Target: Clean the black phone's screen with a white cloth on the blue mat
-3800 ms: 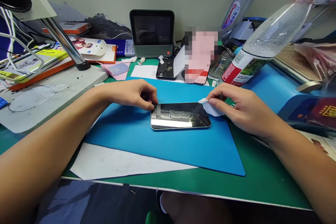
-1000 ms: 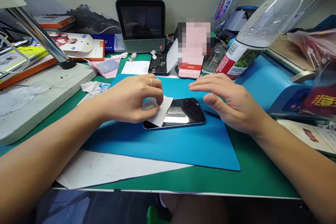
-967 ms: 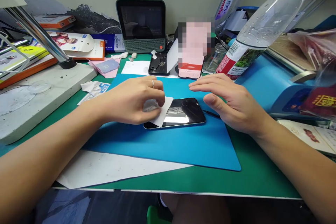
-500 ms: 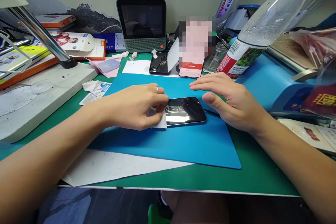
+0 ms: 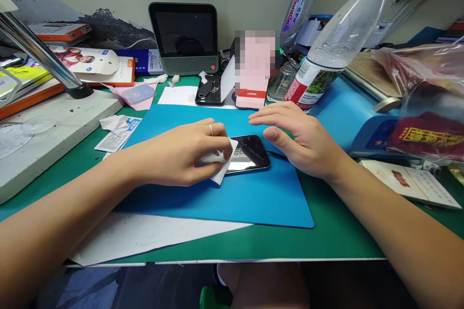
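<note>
A black smartphone point(image 5: 253, 152) lies screen up on a blue mat point(image 5: 253, 203), its left part hidden under my left hand. My left hand point(image 5: 192, 152), with a ring on one finger, pinches a white wipe point(image 5: 218, 159) over that end of the phone. To the right, my right hand point(image 5: 300, 137) hovers with its fingers stretched out and holds nothing. A thin dark tool point(image 5: 277, 155) lies between the phone's right end and my right hand, partly hidden.
Behind the mat stand a smart display point(image 5: 184, 38), a second phone point(image 5: 252, 99) with a blurred screen and a glass jar point(image 5: 282, 82). A leaning plastic bottle point(image 5: 319, 72) rises at right. A white lamp base point(image 5: 54, 140) fills the left; a white paper point(image 5: 145, 236) lies under the mat.
My view has shifted a little to the right. The wipe in my left hand is now lifted and bunched more at its edge over the phone. My right hand keeps its spread pose.
</note>
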`<state>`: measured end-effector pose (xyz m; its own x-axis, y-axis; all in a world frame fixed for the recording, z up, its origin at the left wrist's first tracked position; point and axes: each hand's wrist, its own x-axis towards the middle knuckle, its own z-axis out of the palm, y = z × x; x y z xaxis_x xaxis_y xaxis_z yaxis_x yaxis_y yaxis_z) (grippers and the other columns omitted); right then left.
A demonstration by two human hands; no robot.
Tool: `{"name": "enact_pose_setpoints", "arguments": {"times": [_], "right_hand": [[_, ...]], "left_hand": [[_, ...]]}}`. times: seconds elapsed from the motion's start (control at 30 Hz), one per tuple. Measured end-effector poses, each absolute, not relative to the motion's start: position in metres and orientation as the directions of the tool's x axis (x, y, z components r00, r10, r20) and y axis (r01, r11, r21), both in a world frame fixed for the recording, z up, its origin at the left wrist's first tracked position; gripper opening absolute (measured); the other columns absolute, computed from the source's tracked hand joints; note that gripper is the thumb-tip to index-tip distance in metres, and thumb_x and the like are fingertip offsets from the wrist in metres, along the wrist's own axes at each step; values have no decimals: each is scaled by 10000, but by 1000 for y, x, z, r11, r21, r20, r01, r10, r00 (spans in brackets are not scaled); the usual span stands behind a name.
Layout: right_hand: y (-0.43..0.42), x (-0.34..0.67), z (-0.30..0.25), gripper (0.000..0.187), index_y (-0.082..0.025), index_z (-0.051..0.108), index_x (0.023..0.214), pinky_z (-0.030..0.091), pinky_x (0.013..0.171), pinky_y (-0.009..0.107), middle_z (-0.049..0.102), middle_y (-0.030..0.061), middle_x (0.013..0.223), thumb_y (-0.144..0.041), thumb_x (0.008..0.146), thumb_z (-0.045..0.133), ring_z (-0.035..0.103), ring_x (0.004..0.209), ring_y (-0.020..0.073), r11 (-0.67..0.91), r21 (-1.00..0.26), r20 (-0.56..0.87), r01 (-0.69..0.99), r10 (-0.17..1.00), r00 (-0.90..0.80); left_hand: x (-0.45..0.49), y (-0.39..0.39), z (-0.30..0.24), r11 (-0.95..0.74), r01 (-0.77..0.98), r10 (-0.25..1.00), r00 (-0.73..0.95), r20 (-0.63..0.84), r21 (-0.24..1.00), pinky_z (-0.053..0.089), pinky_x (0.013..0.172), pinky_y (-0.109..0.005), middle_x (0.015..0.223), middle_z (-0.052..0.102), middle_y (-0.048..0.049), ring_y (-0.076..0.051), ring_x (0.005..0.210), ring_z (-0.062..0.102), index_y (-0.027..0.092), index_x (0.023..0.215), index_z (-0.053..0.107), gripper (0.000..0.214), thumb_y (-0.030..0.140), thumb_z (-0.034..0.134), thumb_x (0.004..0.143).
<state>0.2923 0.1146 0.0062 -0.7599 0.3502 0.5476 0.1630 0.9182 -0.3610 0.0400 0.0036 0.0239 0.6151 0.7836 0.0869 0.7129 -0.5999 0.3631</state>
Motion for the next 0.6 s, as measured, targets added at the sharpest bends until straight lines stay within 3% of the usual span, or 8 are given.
{"name": "enact_pose_setpoints", "arguments": {"times": [0.2,0.4,0.6], "right_hand": [[115,292,6,353,-236,767,1120,476,1037,471,783,79,1170,-467,1045,511,660,1168,282,918,-369,557,148,346,-755],[115,293,6,350,-244,771,1104,474,1041,469,783,67,1169,-474,1044,514,662,1168,275,909,-387,557,157,366,-745],[115,294,6,349,-235,764,1102,479,1042,459,780,75,1170,-462,1048,505,655,1172,270,913,-377,554,158,358,-752]], "left_hand": [[41,3,25,-621,700,765,640,78,353,438,881,-329,1145,618,-67,-219,988,566,211,1056,655,176,141,537,945],[27,8,30,-601,738,784,620,44,306,418,803,-330,965,625,-41,-212,890,545,200,869,634,147,91,535,872],[46,3,26,-633,690,755,650,84,351,454,886,-344,1104,644,-68,-221,969,574,201,1020,655,177,112,543,917]]}}
